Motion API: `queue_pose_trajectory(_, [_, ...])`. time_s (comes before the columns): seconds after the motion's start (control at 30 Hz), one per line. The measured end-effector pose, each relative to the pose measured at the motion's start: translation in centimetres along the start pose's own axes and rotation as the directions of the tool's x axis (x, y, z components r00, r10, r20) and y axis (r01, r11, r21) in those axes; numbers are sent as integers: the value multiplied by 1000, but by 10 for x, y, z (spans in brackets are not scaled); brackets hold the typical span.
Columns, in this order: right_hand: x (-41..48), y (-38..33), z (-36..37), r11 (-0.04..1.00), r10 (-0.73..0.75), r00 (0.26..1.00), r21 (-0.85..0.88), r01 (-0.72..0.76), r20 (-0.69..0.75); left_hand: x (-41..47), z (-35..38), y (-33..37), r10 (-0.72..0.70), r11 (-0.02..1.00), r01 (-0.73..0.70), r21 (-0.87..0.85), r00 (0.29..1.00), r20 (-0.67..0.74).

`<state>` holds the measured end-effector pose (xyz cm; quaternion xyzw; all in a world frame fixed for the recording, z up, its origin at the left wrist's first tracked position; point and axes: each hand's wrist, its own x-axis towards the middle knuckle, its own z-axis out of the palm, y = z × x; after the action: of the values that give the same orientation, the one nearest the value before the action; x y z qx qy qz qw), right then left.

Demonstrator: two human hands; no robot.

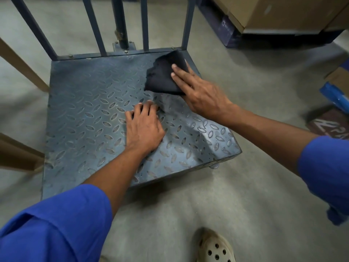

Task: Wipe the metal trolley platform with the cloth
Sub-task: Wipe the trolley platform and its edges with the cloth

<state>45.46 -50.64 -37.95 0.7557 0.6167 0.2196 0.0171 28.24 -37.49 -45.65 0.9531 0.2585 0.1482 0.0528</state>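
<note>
**Blue sleeves (56, 229), steel tread plate**

My left hand (144, 127) rests flat on the diamond-embossed trolley platform (85, 110). My right hand (204, 95) presses the dark cloth (162, 76) with straight fingers at its far right corner, by upright bars (94, 25). Cardboard boxes (283, 12) stand beyond.

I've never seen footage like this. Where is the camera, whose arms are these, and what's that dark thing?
No robot here: a single picture from a camera worn on a person's head, looking down at their own arms. The ridged grey plate is a metal trolley platform, with upright bars at its far edge. The right hand presses a dark cloth flat near the far right corner, fingers straight. The left hand rests on the bare plate and holds nothing. Cardboard boxes stand behind; a pale shoe shows below.
</note>
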Motion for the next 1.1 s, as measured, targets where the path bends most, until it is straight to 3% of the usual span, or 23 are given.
queue_pose_trajectory(0.07, [-3,-4,6,990,31,988,-142,-9,154,0,0,-1,1,1000,-1,-6,1000,2])
queue_pose_trajectory(0.13, [-12,-9,12,958,125,922,-287,-15,367,-1,2,-2,7,1000,-6,-17,1000,11])
queue_pose_trajectory(0.2, [-20,-15,15,947,194,881,-318,-53,431,0,3,-3,11,1000,-11,-14,1000,17])
queue_pose_trajectory(0.37, [-8,-24,14,923,340,849,31,-384,404,1,3,-1,3,1000,-3,4,1000,6])
queue_pose_trajectory(0.43, [2,-28,14,904,393,829,-2,-428,398,1,4,-1,3,1000,-3,1,1000,3])
queue_pose_trajectory(0.6, [36,-46,17,902,430,817,-207,-378,383,11,-1,-8,38,999,-37,-38,999,20])
queue_pose_trajectory(0.7, [44,-48,29,869,483,785,-102,-484,389,23,-5,-22,12,998,-10,-59,999,35])
queue_pose_trajectory(0.83, [44,-38,60,759,593,660,-45,-650,461,41,-9,-46,-111,992,112,-61,993,29])
queue_pose_trajectory(1.03, [86,-18,86,574,699,541,84,-814,469,73,1,-77,-104,992,115,-54,980,167])
queue_pose_trajectory(1.1, [112,-23,88,577,676,570,145,-804,467,76,6,-77,-123,989,134,-68,981,148])
